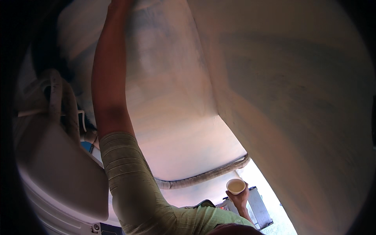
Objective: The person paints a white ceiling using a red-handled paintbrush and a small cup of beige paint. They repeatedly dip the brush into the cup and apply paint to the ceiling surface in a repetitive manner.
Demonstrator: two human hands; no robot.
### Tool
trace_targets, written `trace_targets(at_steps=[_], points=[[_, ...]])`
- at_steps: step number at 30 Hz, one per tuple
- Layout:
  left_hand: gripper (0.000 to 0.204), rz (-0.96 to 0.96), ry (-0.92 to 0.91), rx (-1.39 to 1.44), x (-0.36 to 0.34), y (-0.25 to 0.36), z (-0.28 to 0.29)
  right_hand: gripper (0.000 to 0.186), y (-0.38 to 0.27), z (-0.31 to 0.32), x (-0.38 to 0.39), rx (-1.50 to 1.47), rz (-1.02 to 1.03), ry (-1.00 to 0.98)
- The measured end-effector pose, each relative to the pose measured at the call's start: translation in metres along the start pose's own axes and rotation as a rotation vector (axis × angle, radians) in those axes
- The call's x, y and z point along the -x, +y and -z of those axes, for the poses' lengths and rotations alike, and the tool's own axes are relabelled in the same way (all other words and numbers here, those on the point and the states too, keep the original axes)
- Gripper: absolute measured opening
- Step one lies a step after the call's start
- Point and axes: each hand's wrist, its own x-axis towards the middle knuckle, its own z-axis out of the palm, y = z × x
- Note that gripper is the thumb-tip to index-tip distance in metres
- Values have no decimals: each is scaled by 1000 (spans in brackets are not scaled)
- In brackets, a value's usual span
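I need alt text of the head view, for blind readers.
The right hand holds a pale cup at lower right. The green-sleeved left arm extends to the top edge, the left hand out of view.

- Head cam: left of a head-worn fisheye pair, person's own viewpoint; corners black out.
- Faces pale wall (172,90); wall's long edge cuts the frame slantwise.
- Range: sleeve (125,168) and bare forearm (110,70) close, large; cup (236,187) small, lower right.

Apparently an indoor room, its kind unclear, judging by plain walls (172,94) and a fixed pipe (207,178).
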Motion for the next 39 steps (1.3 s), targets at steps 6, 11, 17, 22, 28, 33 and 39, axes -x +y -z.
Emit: trace_targets(at_steps=[6,11,17,22,28,33,39], points=[[38,43,-49,-52,9,3,-13,83,-11,-2,-7,-2,0,-26],[38,109,-54,-58,56,50,2,83,-10,1,-7,49,33,-23],[45,2,-256,-142,158,133,-5,82,0,3,-1,42,19,48],[44,114,-290,-32,232,207,47,82,-5,11,2,16,-9,10],[32,241,-436,114,319,296,86,80,-15,12,8,84,0,38],[38,273,-574,319,370,345,116,80,-9,10,9,67,-14,29],[33,288,-416,334,320,331,118,82,-1,9,10,60,19,8]])
